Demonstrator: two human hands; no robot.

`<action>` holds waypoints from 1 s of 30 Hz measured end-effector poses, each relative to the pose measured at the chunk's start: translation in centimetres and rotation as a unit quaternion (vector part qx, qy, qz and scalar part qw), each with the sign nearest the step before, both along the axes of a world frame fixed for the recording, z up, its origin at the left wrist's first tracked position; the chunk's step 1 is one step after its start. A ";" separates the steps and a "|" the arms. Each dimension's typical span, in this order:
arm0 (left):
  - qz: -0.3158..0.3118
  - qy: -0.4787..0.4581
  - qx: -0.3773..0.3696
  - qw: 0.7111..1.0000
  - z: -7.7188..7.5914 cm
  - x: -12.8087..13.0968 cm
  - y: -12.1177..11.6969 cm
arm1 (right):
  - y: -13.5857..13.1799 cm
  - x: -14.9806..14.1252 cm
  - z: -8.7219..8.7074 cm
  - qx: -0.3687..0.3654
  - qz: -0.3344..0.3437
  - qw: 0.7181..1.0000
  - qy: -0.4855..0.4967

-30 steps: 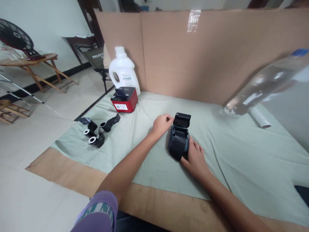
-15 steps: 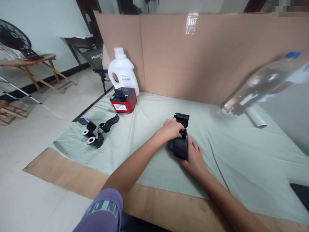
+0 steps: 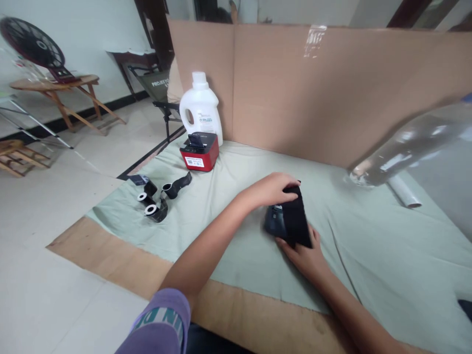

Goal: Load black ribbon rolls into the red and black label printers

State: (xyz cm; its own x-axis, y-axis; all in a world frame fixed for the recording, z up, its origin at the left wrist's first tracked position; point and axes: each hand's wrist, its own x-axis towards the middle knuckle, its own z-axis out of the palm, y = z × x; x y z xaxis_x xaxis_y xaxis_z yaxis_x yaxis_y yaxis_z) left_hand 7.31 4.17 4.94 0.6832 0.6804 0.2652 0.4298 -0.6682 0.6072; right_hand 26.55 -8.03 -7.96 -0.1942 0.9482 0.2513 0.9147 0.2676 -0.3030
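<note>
A small dark portable printer [image 3: 275,222] stands tilted over the green cloth in front of me, slightly blurred. A wide black paper strip [image 3: 299,221] runs along its right side, between my two hands. My left hand [image 3: 275,189] is closed at the upper end, thumb and fingers pinching the strip's top edge; its hold on the part behind is hidden. From below and the right, my right hand [image 3: 308,253] wraps round the printer's lower end, its thumb under the near edge. The printer's lid is not clearly visible behind my left hand.
Several black paper rolls [image 3: 151,210] lie at left. Behind them stand a red box-shaped printer [image 3: 200,153] and a white detergent bottle [image 3: 201,110]. A cardboard panel [image 3: 273,83] closes the back. At right, a clear bottle [image 3: 413,140] leans above a white tube [image 3: 405,191].
My left hand has moved from beside the lid onto the printer's top and closed on the black strip. The printer has tilted, its strip now on the right side. The view has shifted a little.
</note>
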 end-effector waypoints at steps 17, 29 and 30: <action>0.328 -0.242 -0.035 0.912 -8.5 -15.4 -4.2 | 1.3 -9.8 16.6 -0.104 0.125 0.983 -0.088; 0.523 0.065 0.046 0.849 -7.1 -20.7 -5.6 | -7.6 -21.6 1.9 -0.100 0.428 0.896 0.064; 0.528 0.086 0.036 0.844 -7.1 -20.7 -5.7 | -7.3 -21.5 1.8 -0.106 0.422 0.898 0.070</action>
